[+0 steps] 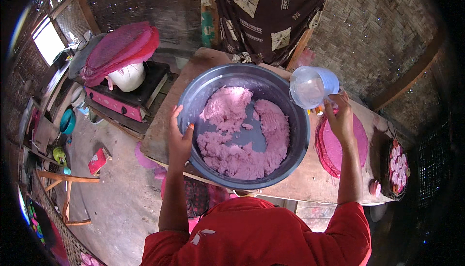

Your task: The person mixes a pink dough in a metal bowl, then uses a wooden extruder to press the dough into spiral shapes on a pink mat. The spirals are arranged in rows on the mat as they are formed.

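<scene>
A large grey basin [301, 157] stands on the wooden table, holding clumps of moist pink dough [242, 162] spread around its bottom. At the basin's left side my left hand [179, 133] is closed on the rim, thumb over the edge. My right hand [339, 116] grips a translucent plastic jug [314, 87] by its handle side, over the basin's right rim. The jug is tilted, with its mouth toward the basin. Whether any liquid is in it I cannot tell. Below my right wrist lies a stack of round pink mesh sheets [346, 142].
The wooden table [160, 135] runs under the basin. At its right end sits a dark round tray [398, 169] of pink pieces. To the left, a pink-fronted stove [114, 102] bears a pale pot [128, 77] under red mesh rounds [121, 50]. A patterned dark cloth [271, 14] hangs behind.
</scene>
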`<state>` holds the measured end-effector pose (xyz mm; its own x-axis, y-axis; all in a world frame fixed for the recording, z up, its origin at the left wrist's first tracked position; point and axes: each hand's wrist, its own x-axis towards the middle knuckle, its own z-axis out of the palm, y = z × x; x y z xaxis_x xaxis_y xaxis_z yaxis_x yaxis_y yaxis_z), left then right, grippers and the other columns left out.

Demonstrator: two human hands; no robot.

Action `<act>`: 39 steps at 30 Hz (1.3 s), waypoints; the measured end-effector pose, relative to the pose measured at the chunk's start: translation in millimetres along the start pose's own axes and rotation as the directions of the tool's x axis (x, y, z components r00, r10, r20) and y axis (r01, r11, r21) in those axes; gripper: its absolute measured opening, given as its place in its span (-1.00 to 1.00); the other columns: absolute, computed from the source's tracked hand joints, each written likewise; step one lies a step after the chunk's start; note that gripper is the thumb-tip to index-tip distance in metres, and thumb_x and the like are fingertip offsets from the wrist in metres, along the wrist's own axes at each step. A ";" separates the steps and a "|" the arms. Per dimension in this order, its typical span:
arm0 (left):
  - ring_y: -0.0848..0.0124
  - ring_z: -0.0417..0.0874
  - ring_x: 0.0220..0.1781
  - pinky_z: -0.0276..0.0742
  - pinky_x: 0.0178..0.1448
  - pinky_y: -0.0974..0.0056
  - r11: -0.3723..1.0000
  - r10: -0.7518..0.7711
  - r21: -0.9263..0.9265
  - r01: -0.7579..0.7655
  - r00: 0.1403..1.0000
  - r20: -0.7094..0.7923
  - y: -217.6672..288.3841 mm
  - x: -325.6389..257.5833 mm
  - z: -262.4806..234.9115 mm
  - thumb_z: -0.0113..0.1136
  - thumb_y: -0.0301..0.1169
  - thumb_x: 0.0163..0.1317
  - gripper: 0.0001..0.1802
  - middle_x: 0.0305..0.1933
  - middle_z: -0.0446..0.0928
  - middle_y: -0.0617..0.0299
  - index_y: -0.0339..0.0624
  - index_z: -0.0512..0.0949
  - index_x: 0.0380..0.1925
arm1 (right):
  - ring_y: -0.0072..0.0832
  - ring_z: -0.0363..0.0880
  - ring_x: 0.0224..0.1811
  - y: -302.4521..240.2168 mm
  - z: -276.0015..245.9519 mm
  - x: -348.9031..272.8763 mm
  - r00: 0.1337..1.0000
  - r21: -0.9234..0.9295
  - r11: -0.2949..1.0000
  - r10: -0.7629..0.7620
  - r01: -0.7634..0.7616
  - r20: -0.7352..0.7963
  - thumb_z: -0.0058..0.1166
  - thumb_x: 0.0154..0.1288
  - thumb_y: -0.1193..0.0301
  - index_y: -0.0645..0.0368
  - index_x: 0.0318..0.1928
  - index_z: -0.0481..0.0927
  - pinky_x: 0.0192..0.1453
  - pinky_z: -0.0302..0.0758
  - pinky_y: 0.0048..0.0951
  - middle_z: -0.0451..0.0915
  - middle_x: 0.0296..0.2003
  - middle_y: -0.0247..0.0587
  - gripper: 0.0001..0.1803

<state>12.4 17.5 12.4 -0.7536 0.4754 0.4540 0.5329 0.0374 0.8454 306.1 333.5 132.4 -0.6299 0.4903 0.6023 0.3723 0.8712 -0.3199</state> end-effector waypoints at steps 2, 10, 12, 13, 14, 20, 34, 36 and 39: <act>0.02 0.13 0.48 0.01 0.50 0.07 1.000 -0.014 -0.004 0.014 1.000 -0.001 2.5 0.9 -0.6 0.11 -0.56 0.22 -0.39 0.43 0.12 -0.13 -0.21 0.23 0.30 | -0.22 0.57 -0.04 1.1 4.5 5.1 1.000 -0.019 1.000 -0.017 0.016 -0.018 0.06 0.28 0.50 0.36 -0.19 0.59 0.40 0.20 -0.14 0.62 -0.26 -0.01 -0.83; 0.01 0.15 0.47 0.04 0.49 0.06 0.996 -0.090 -0.031 0.089 0.996 -0.010 8.5 1.3 -2.3 0.10 -0.50 0.21 -0.39 0.44 0.11 -0.14 -0.20 0.24 0.29 | -0.47 0.53 -0.16 12.7 15.0 32.0 0.959 0.438 0.854 0.268 -0.280 0.091 0.05 0.32 0.44 0.36 -0.17 0.59 0.05 0.38 -0.45 0.60 -0.34 -0.23 -0.79; 0.03 0.17 0.46 0.05 0.48 0.06 0.990 -0.112 -0.090 0.112 0.994 0.000 6.9 0.8 -2.5 0.11 -0.47 0.22 -0.39 0.43 0.13 -0.13 -0.21 0.23 0.30 | -0.55 0.49 -0.19 23.1 11.0 39.6 0.944 0.542 0.774 0.299 -0.326 0.140 0.01 0.37 0.39 0.33 -0.16 0.60 -0.01 0.39 -0.50 0.58 -0.35 -0.30 -0.76; 0.05 0.18 0.45 0.05 0.48 0.06 0.990 -0.137 -0.026 0.136 0.990 -0.015 5.8 0.9 -2.6 0.11 -0.47 0.22 -0.39 0.42 0.15 -0.13 -0.22 0.23 0.30 | -0.59 0.47 -0.20 30.4 8.3 42.4 0.941 0.582 0.742 0.305 -0.333 0.151 -0.01 0.40 0.35 0.30 -0.15 0.61 -0.01 0.38 -0.49 0.56 -0.35 -0.33 -0.75; 0.07 0.19 0.45 0.05 0.48 0.06 0.994 -0.106 0.034 0.106 0.994 -0.020 4.8 1.1 -2.8 0.11 -0.47 0.23 -0.39 0.42 0.16 -0.12 -0.22 0.23 0.30 | -0.63 0.45 -0.21 39.5 4.3 44.8 0.929 0.601 0.716 0.345 -0.355 0.138 -0.04 0.44 0.32 0.28 -0.14 0.62 -0.01 0.37 -0.49 0.55 -0.35 -0.35 -0.73; 0.10 0.21 0.43 0.06 0.47 0.07 0.999 -0.045 0.027 0.045 0.999 0.002 1.4 3.9 -2.5 0.11 -0.45 0.24 -0.38 0.38 0.21 -0.08 -0.24 0.22 0.31 | -0.61 0.42 -0.32 124.5 -8.9 27.0 0.841 0.729 0.596 0.539 -0.335 -0.054 0.04 0.40 0.24 0.25 -0.26 0.60 -0.16 0.32 -0.52 0.54 -0.39 -0.39 -0.70; 0.09 0.26 0.39 0.08 0.45 0.09 0.969 -0.214 0.114 0.218 0.976 -0.044 7.9 7.5 -3.1 0.17 -0.34 0.23 -0.36 0.37 0.25 -0.05 -0.24 0.24 0.30 | -0.57 0.49 -0.26 262.3 102.9 52.2 0.768 0.787 0.573 0.603 -0.231 -0.214 0.01 0.43 0.22 0.35 -0.21 0.58 -0.13 0.41 -0.47 0.60 -0.36 -0.28 -0.64; 0.10 0.26 0.39 0.09 0.45 0.09 0.974 -0.216 0.068 0.217 0.976 -0.027 7.6 6.7 -3.7 0.18 -0.33 0.23 -0.36 0.36 0.26 -0.04 -0.23 0.24 0.30 | -0.56 0.50 -0.25 249.4 130.7 69.7 0.796 0.839 0.512 0.578 -0.182 -0.179 0.02 0.42 0.22 0.33 -0.19 0.59 -0.11 0.40 -0.45 0.61 -0.36 -0.28 -0.64; 0.12 0.25 0.39 0.10 0.44 0.10 0.962 -0.189 0.195 0.192 0.981 -0.036 4.2 6.2 -5.1 0.19 -0.33 0.23 -0.36 0.34 0.27 -0.01 -0.21 0.25 0.30 | -0.54 0.50 -0.27 222.0 182.2 90.0 0.742 0.849 0.388 0.670 -0.360 0.008 0.02 0.41 0.21 0.34 -0.14 0.57 -0.11 0.39 -0.46 0.61 -0.35 -0.25 -0.64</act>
<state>8.0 16.1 20.2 -0.8542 0.4275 0.2959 0.4425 0.2989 0.8455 207.8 575.1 -17.7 -0.2239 0.9479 0.2267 -0.2074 0.1809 -0.9614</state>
